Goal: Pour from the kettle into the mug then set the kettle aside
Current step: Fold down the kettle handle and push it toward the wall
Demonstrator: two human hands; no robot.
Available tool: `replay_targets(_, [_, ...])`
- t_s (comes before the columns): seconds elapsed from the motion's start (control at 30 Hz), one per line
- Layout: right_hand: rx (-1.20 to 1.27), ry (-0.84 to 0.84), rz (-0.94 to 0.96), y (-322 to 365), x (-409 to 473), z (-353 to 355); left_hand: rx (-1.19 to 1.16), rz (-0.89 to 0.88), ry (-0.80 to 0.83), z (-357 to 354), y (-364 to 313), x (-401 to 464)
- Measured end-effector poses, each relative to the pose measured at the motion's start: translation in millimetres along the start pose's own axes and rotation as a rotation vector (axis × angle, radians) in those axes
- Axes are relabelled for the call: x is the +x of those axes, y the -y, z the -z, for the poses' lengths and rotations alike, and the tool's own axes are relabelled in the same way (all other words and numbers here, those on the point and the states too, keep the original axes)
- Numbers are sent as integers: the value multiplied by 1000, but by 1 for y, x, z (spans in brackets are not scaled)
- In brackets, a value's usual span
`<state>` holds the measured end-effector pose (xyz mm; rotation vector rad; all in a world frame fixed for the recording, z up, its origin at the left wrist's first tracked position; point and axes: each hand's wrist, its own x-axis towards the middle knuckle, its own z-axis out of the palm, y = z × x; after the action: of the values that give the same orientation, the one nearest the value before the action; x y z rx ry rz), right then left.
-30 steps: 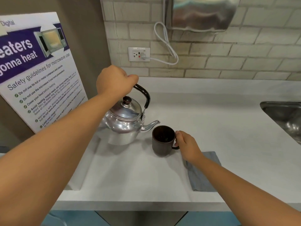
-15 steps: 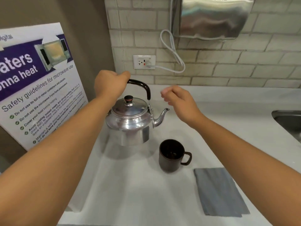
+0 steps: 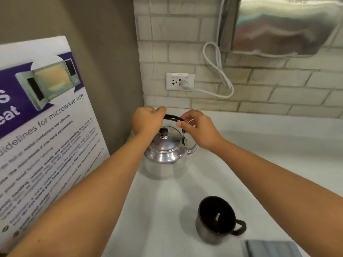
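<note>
A shiny metal kettle (image 3: 163, 156) with a black handle stands upright on the white counter (image 3: 269, 156) near the back corner, its spout pointing right. My left hand (image 3: 147, 122) grips the left end of the handle. My right hand (image 3: 197, 127) holds the right end of the handle, fingers curled around it. A dark mug (image 3: 216, 219) stands at the front right of the kettle, apart from both hands, its handle to the right and dark liquid inside.
A large microwave safety poster (image 3: 42, 130) leans at the left. A wall outlet (image 3: 179, 81) with a white cord is behind the kettle, under a steel dispenser (image 3: 284, 25). A grey folded cloth (image 3: 271, 248) lies at the front right.
The kettle has moved back and away from the mug and now stands near the wall. My right hand left the mug's handle and came up to the kettle's handle.
</note>
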<state>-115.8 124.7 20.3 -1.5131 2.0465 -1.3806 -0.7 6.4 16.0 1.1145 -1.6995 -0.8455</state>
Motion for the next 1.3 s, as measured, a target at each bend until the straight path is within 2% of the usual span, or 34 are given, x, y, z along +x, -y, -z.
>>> replay_targets(0.33, [26,58,-55,-42,27,-27,38,91,37,-23,38,21])
replay_targets(0.67, [15,23,-78,-54,46,-36,-18,84,77,-25,44,32])
replay_targets(0.73, [7,6,-89,-56,50,-39,-74,-16,49,-20,48,27])
replay_targets(0.83, [3,-48,-53,-61,51,-47,-5,-271,29,-14,65,15])
replay_targets(0.93, [-169,-104,71,-67,53,-57,70,-328,71,-13,77,16])
replay_targets(1.0, [-277,-84,90,-73,58,-62,127,-295,118,-15,78,25])
replay_targets(1.1, [-353,-8,16,-81,67,-65,258,-151,248,-20,78,43])
replay_targets(1.2, [-360,31,-57,-83,72,-66,300,6,389,-22,76,56])
replay_targets(1.3, [-312,63,-134,-84,75,-66,346,73,455,-26,75,62])
